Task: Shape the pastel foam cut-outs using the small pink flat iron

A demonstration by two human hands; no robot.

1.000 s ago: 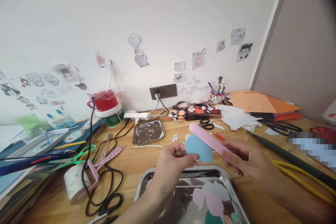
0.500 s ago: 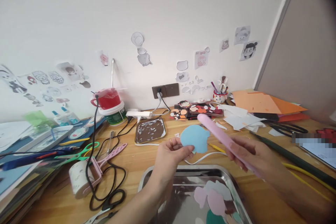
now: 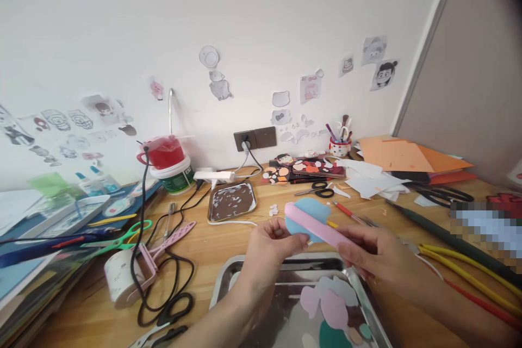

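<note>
Between the thumb and fingers of my left hand [image 3: 271, 247] is a light blue cutout [image 3: 316, 206], held by its lower left edge above the back of a metal tray [image 3: 354, 278]. My right hand [image 3: 365, 250] is closed on the lower right end of a long pink strip-shaped tool [image 3: 318, 227]. The tool lies across the front of the blue cutout, its rounded tip near the upper left edge, and covers part of it. In the tray lie pink [image 3: 334, 309], pale grey and green [image 3: 332, 335] cutouts.
Black-handled scissors [image 3: 322, 190] and a red pen [image 3: 346, 212] lie behind my hands. A brown-filled dish [image 3: 232, 201] stands behind left. At left are a white roll [image 3: 122, 277], black cables and green scissors [image 3: 122, 239]. White paper scraps [image 3: 371, 179] and yellow-handled pliers [image 3: 460, 263] are at right.
My right hand has moved left and brought the pink tool across the front of the blue cutout. Black-handled scissors and a red pen behind have come into sight.
</note>
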